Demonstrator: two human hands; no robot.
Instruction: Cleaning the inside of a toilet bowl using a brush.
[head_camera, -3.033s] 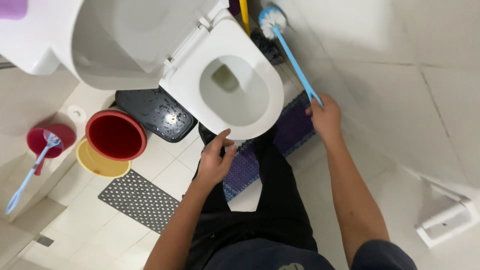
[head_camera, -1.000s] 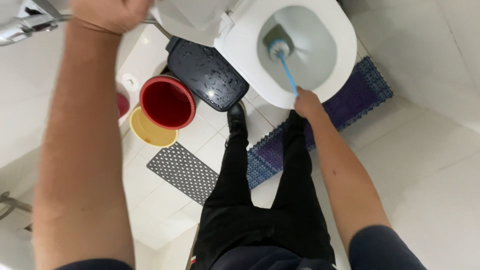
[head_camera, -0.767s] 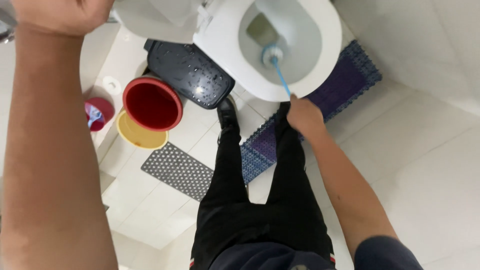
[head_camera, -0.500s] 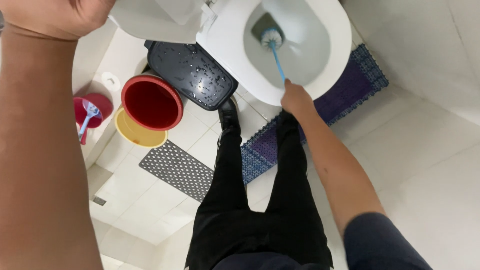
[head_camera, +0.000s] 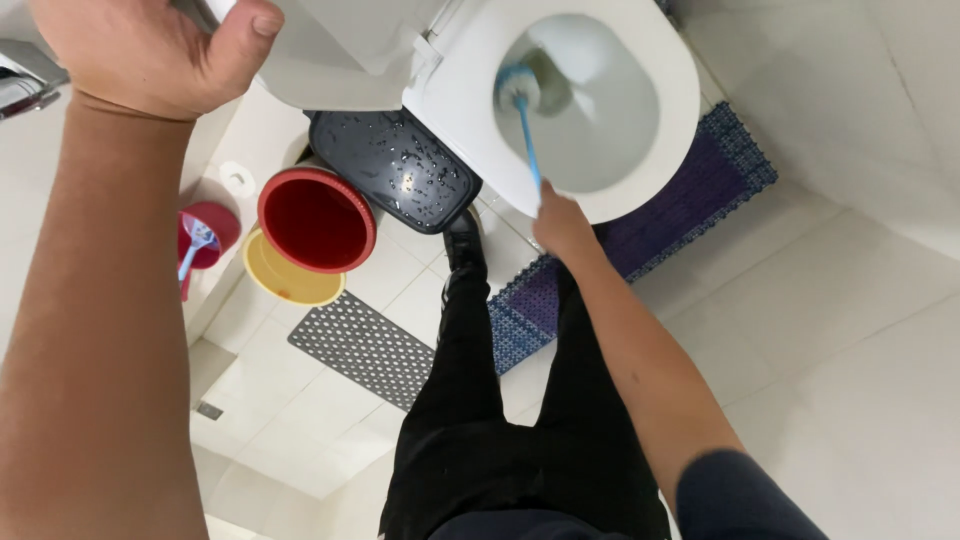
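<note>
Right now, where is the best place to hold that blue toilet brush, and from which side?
Probably the bare top end of the thin blue handle, where the right hand grips the toilet brush now. Come from the front of the toilet bowl, above the purple mat: the handle slants up toward that side, and its bristle head sits down inside the bowl.

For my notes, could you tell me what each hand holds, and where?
Right hand grips the blue toilet brush at its handle's end; left hand rests on the cistern.
</note>
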